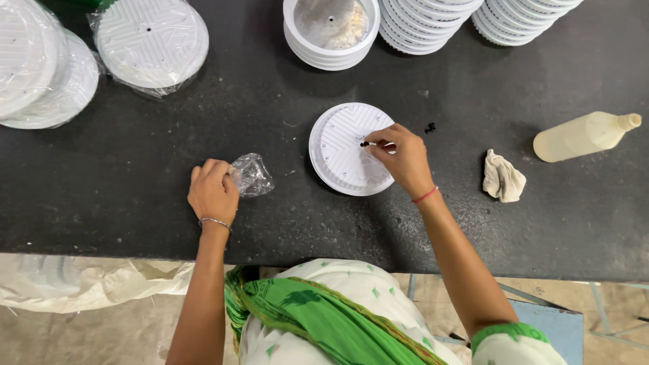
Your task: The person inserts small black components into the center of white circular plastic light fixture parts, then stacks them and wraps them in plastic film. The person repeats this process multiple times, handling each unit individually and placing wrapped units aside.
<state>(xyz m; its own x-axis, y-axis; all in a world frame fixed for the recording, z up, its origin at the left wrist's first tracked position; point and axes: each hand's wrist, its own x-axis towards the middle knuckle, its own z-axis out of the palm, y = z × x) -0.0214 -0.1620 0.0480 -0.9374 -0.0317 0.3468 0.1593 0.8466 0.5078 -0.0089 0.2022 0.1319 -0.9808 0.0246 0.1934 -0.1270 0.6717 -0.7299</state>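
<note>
At table centre, right hand pinches a small black piece over the white disc; seating looks unfinished. Left hand grips a clear bag near the front edge. Spare black pieces lie just right of the disc.

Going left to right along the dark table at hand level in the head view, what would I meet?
Left hand → crumpled clear plastic bag → white round disc → right hand → crumpled cloth → pale plastic bottle.

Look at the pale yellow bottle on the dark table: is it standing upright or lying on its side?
Lying on its side. The bottle rests lengthwise on the table, its narrow neck pointing right.
</note>
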